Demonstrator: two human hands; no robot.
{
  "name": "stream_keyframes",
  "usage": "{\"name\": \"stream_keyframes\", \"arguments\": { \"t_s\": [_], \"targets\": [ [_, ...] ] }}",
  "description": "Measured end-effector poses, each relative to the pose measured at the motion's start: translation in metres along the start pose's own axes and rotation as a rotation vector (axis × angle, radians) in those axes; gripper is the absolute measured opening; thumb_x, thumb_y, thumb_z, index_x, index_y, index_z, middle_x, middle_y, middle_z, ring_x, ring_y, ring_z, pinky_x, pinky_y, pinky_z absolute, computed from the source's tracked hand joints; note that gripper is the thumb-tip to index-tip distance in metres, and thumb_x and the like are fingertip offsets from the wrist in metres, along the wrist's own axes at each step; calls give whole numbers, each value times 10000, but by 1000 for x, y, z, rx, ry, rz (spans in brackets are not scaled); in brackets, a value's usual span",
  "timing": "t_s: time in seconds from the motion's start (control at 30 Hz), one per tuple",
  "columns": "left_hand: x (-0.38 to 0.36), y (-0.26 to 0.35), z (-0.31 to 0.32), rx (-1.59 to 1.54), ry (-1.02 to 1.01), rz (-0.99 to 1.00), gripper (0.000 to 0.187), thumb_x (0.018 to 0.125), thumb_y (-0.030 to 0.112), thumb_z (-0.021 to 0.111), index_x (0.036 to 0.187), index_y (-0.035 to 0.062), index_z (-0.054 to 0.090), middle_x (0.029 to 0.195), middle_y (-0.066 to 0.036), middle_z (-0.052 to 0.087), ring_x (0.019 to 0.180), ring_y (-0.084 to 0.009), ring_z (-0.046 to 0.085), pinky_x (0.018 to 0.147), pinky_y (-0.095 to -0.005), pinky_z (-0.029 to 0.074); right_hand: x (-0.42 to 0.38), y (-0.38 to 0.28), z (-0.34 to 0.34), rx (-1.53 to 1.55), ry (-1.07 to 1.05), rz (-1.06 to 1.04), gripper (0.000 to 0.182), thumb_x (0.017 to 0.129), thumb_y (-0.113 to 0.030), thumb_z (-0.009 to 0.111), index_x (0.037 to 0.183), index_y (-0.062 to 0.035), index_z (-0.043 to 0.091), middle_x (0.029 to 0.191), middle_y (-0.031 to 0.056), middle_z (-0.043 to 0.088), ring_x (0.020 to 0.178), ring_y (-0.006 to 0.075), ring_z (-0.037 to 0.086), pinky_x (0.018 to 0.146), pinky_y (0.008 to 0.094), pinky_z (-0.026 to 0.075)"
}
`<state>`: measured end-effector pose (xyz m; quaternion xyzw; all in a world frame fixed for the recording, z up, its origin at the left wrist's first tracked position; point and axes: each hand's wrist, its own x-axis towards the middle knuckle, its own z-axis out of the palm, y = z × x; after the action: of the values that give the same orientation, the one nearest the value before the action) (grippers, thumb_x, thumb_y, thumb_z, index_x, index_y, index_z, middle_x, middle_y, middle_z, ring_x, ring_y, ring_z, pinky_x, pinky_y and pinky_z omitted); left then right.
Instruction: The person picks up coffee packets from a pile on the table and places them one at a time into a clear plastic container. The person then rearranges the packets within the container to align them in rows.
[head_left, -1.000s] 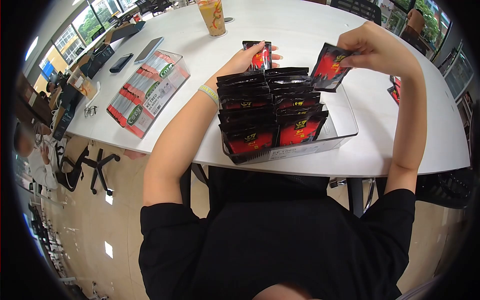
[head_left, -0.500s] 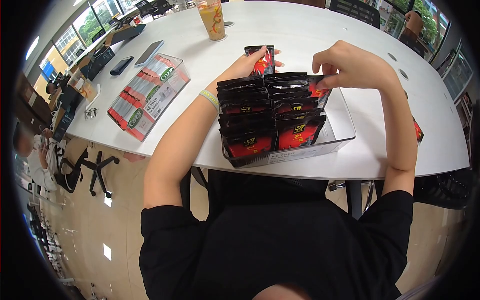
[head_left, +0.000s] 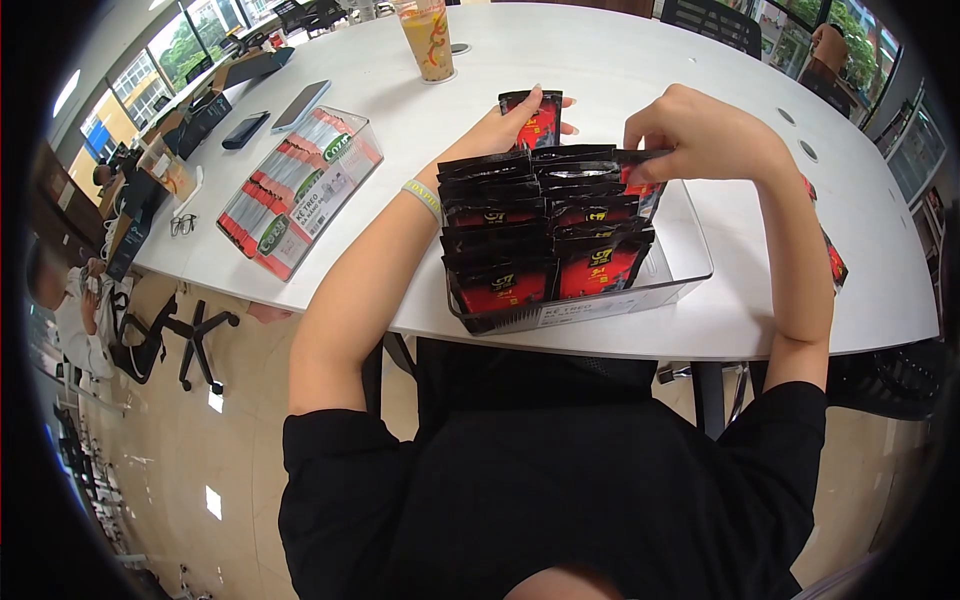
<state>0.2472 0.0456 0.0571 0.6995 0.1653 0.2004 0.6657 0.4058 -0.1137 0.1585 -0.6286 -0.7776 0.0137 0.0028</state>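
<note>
A clear plastic bin stands near the table's front edge, filled on its left and middle with two columns of black-and-red instant coffee sachets. Behind the bin, my left hand is closed round another coffee sachet, thumb across its front. My right hand reaches over the bin's back right corner, thumb and fingers pinching the upper edge of a sachet that stands at the end of the rear row. The lower parts of the rear sachets are hidden by those in front.
To the left lies a second clear bin of red-and-white sticks. Beyond it are a phone, a dark flat object and glasses. A drink cup stands at the back. More sachets lie right of my right forearm.
My left hand and its sachet have shifted slightly to the right. My right hand stays pinched at the rear row, almost unmoved.
</note>
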Motion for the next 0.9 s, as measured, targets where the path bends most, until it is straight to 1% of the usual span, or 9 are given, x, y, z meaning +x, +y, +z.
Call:
{"name": "stream_keyframes", "arguments": {
  "t_s": [0.1,0.17,0.33,0.37,0.43,0.53,0.77,0.83,0.9],
  "targets": [
    [0,2,2,38,-16,46,561,918,511,321,1220,71,493,1033,-79,613,802,-115,607,681,-241,513,6,12,-1,240,16,-54,244,753,-222,659,840,6,647,706,125,645,667,209,625,602,303,488],
    [-1,3,2,133,-20,61,551,901,505,396,1191,51,510,1017,-80,619,796,-109,600,677,-234,501,21,24,9,410,332,-173,280,789,-240,653,920,5,619,808,114,655,733,177,627,658,295,499],
    [4,-3,1,167,-47,78,447,889,400,498,1070,-3,565,985,-78,635,835,-125,613,725,-244,505,65,26,36,227,521,-206,301,786,-235,642,994,-18,634,980,118,633,831,203,617,708,321,501],
    [4,-1,2,226,-71,108,407,883,367,527,1046,-2,582,979,-77,637,825,-119,609,718,-242,500,70,21,41,199,553,-270,233,776,-178,646,941,-13,649,889,119,652,762,196,627,672,301,503],
    [2,-1,6,217,-34,117,364,843,328,591,986,-6,611,855,-53,633,753,-97,584,660,-226,463,76,16,41,305,346,-122,155,766,-113,645,874,-2,656,751,111,655,654,184,622,620,275,495],
    [-2,6,10,257,-77,111,358,835,318,601,988,-6,609,845,-45,626,731,-91,569,651,-215,449,72,18,42,293,443,-169,89,759,-58,636,812,12,652,640,99,632,573,165,599,581,255,480],
    [8,6,-3,412,-37,273,431,802,375,627,980,-17,619,805,-67,624,764,-123,573,664,-256,454,58,31,21,387,570,-196,81,779,-61,622,810,12,638,670,58,623,617,97,575,599,232,466],
    [10,2,-9,438,-11,303,448,801,390,625,978,-22,626,793,-74,623,769,-131,575,667,-265,456,50,34,12,326,721,-209,124,754,-119,655,811,-10,641,668,92,632,618,149,601,584,265,471],
    [11,-5,-14,455,-20,240,465,810,399,609,980,-32,635,774,-85,620,748,-141,575,664,-258,456,37,35,-5,336,812,-193,152,785,-145,641,835,-3,625,698,68,625,612,96,562,558,245,450]
  ]
}}
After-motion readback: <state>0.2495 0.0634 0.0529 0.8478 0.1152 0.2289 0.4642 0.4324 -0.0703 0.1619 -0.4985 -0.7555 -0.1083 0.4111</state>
